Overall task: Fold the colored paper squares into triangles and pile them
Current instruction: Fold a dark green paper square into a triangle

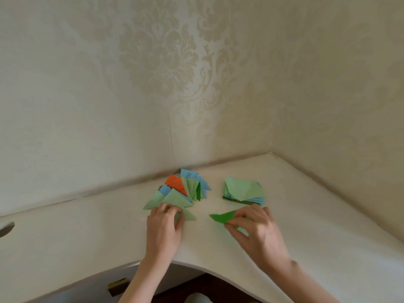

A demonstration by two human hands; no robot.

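Observation:
A fanned pile of folded triangles [183, 189] in light green, blue, orange and dark green lies on the white desk [87, 232] near the wall. My left hand [164, 226] pinches a light green folded triangle [189, 215] at the pile's near edge. To the right, my right hand [255, 228] pinches a dark green folded paper [223, 217] flat on the desk. Behind it sits a stack of unfolded squares [243, 191], light green on top, with blue and other colours showing at its edges.
Patterned walls [153, 84] meet in a corner right behind the desk. A round cable hole [6, 228] is at the desk's left edge. The desk's curved front edge [192, 266] runs just under my wrists; a dark block with a yellow label [118, 285] lies below.

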